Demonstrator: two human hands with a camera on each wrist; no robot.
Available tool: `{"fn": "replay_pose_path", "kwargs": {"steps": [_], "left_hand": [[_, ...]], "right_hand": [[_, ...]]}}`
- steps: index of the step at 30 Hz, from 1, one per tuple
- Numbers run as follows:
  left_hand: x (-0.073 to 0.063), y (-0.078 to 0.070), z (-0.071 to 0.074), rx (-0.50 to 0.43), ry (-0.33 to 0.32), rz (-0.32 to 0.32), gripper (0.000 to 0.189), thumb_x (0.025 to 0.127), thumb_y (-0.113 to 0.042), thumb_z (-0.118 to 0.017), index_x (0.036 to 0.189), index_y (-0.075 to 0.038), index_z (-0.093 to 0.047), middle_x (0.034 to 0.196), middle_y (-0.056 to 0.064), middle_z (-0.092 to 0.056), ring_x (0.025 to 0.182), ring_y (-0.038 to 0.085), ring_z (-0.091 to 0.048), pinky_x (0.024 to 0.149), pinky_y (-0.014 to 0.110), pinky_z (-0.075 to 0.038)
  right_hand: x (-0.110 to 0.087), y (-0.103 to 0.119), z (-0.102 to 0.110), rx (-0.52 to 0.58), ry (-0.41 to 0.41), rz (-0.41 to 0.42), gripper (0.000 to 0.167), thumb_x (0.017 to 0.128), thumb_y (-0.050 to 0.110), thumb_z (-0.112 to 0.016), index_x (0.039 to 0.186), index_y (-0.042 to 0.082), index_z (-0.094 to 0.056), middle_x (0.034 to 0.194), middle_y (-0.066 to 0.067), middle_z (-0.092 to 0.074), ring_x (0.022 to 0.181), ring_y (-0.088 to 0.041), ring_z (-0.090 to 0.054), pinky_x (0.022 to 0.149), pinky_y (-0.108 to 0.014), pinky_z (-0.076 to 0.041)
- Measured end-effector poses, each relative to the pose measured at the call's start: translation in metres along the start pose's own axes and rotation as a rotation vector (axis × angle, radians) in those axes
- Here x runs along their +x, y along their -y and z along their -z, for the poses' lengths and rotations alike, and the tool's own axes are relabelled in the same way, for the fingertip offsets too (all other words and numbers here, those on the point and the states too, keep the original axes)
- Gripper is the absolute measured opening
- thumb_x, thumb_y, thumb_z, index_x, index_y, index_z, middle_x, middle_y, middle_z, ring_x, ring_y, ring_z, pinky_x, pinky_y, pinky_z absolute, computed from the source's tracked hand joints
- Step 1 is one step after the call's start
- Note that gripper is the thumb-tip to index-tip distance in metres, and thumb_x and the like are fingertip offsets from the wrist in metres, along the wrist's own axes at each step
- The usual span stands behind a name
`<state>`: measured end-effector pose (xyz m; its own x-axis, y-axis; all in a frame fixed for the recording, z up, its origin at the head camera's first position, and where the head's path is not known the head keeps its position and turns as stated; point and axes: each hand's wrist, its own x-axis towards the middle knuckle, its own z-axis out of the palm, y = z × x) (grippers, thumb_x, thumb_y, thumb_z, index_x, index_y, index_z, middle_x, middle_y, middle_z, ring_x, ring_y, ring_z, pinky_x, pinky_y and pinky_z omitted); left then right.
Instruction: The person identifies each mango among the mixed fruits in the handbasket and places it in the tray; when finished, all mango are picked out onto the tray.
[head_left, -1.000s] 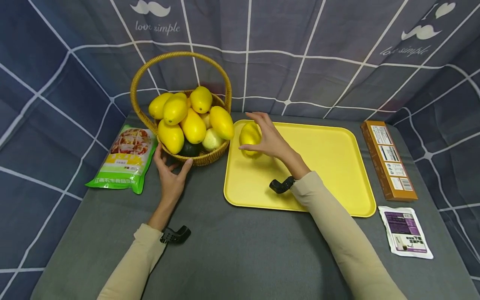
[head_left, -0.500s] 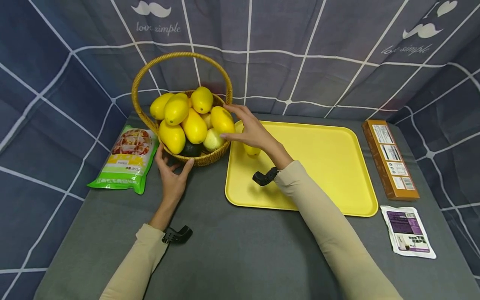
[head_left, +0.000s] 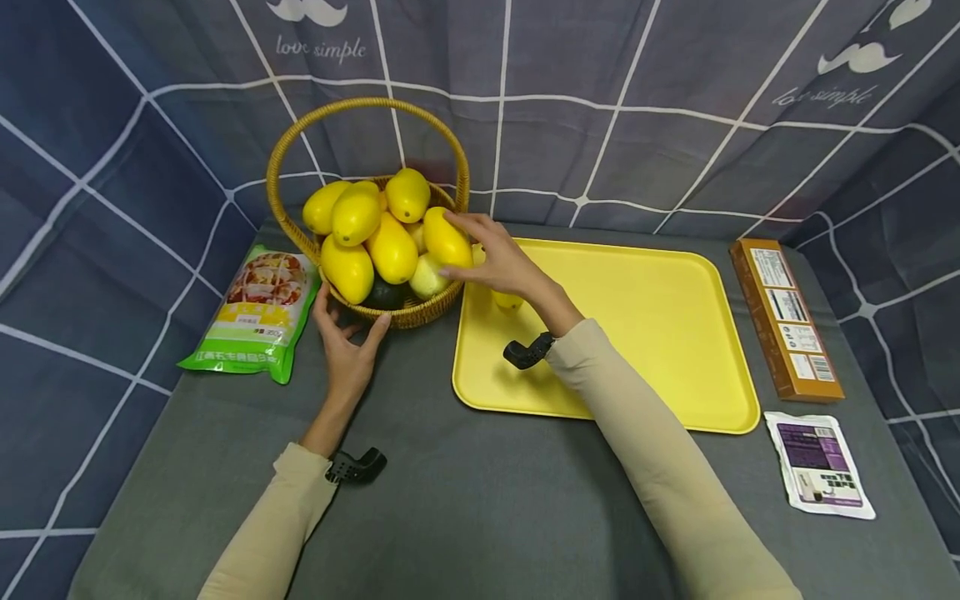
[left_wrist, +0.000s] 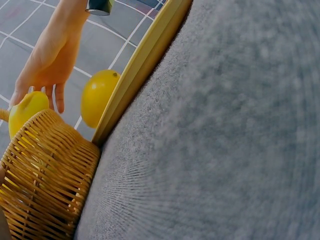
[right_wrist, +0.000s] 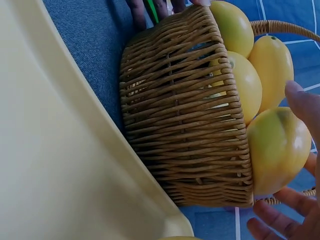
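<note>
A wicker basket (head_left: 423, 312) with a tall handle holds several yellow mangoes (head_left: 393, 248), a pale green round fruit (head_left: 429, 279) and a dark one (head_left: 386, 294). My left hand (head_left: 347, 358) holds the basket low at its front, thumb and fingers spread along the wall. On the basket's right rim lies one mango (head_left: 447, 237), greenish on one side in the right wrist view. My right hand (head_left: 504, 260) grips this mango (right_wrist: 277, 150), thumb on one side and fingers on the other. Partly hidden beneath that hand, another mango (head_left: 507, 300) lies on the yellow tray (head_left: 637, 333).
Left of the basket lies a green and white food bag (head_left: 258, 317). Beyond the tray's right edge are a brown box (head_left: 783, 321) with white labels and a white and purple pouch (head_left: 819, 467). A gridded cloth (head_left: 600, 100) hangs behind the grey table (head_left: 450, 500).
My right hand has moved left from the mango on the tray to the mango at the basket's right rim. My left hand has stayed at the basket.
</note>
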<state>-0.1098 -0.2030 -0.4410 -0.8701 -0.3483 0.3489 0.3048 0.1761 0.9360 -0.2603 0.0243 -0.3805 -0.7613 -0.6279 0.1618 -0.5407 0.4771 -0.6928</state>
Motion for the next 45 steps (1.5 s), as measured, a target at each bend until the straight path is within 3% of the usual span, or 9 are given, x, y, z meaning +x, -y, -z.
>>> {"fn": "replay_pose_path", "kwargs": {"steps": [4, 10, 18, 25, 35, 45], "left_hand": [[0.001, 0.000, 0.000, -0.002, 0.002, -0.004, 0.087, 0.087, -0.002, -0.067, 0.153, 0.001, -0.011, 0.157, 0.015, -0.017, 0.139, 0.033, -0.029, 0.096, 0.056, -0.034], [0.001, -0.001, 0.000, -0.006, 0.005, -0.001, 0.087, 0.087, -0.001, -0.067, 0.153, 0.001, -0.011, 0.158, 0.015, -0.016, 0.140, 0.032, -0.029, 0.096, 0.057, -0.034], [0.000, 0.000, 0.000, 0.007, 0.000, 0.001, 0.087, 0.087, -0.002, -0.067, 0.153, 0.001, -0.011, 0.158, 0.014, -0.017, 0.140, 0.032, -0.029, 0.096, 0.057, -0.033], [-0.001, -0.001, 0.000, 0.009, 0.005, -0.002, 0.087, 0.088, -0.001, -0.067, 0.153, 0.001, -0.010, 0.158, 0.015, -0.016, 0.141, 0.033, -0.029, 0.097, 0.058, -0.033], [-0.002, -0.001, -0.001, 0.006, 0.008, -0.004, 0.087, 0.088, -0.001, -0.067, 0.154, 0.001, -0.010, 0.158, 0.016, -0.016, 0.141, 0.033, -0.028, 0.097, 0.059, -0.033], [-0.002, -0.002, -0.001, 0.012, 0.001, 0.002, 0.087, 0.088, -0.001, -0.066, 0.154, 0.002, -0.010, 0.158, 0.016, -0.015, 0.140, 0.033, -0.029, 0.096, 0.057, -0.033]], "right_hand": [[-0.001, 0.000, 0.001, -0.016, -0.003, 0.039, 0.083, 0.082, 0.045, -0.076, 0.153, 0.026, -0.036, 0.153, -0.006, -0.035, 0.137, -0.024, -0.036, 0.111, -0.045, -0.034], [-0.002, 0.000, 0.002, 0.019, -0.007, 0.061, 0.083, 0.079, 0.042, -0.080, 0.150, 0.022, -0.041, 0.145, -0.007, -0.038, 0.127, -0.020, -0.043, 0.106, -0.042, -0.039], [-0.003, 0.002, -0.002, 0.004, -0.046, 0.130, 0.083, 0.074, 0.044, -0.084, 0.145, 0.022, -0.048, 0.140, -0.007, -0.039, 0.126, -0.021, -0.043, 0.107, -0.040, -0.039], [-0.002, 0.006, -0.003, 0.001, -0.019, 0.129, 0.083, 0.074, 0.044, -0.084, 0.145, 0.021, -0.048, 0.154, -0.007, -0.031, 0.139, -0.023, -0.036, 0.111, -0.042, -0.036], [-0.005, 0.004, -0.004, -0.008, -0.090, 0.133, 0.090, 0.067, 0.045, -0.088, 0.143, 0.016, -0.049, 0.147, -0.006, -0.038, 0.136, -0.020, -0.039, 0.111, -0.038, -0.036], [-0.018, 0.003, 0.001, -0.022, -0.127, 0.147, 0.090, 0.068, 0.045, -0.087, 0.142, 0.013, -0.048, 0.147, -0.008, -0.038, 0.134, -0.023, -0.040, 0.110, -0.040, -0.037]]}}
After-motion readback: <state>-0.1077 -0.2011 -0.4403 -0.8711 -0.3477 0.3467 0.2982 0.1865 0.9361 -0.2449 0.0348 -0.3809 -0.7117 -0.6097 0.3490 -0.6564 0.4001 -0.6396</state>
